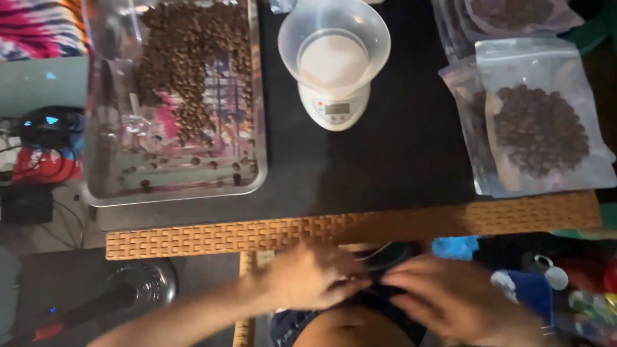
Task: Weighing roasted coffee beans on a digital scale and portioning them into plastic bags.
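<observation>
My left hand point(312, 277) and my right hand point(450, 295) meet below the table's woven edge point(289, 232), fingers pinched together on dark fabric point(379, 297) at my waist. Both are blurred, so the exact grip is hard to tell. On the table, a clear tray point(173, 186) at the left holds several brown beans. A white scale point(334, 106) with a clear empty bowl point(334, 45) stands in the middle. Clear zip bags of beans point(540, 128) lie at the right.
More bean bags point(508, 16) are stacked at the top right. A dark round object point(144, 283) and cables lie on the floor at the left. Blue and white items point(533, 283) crowd the lower right.
</observation>
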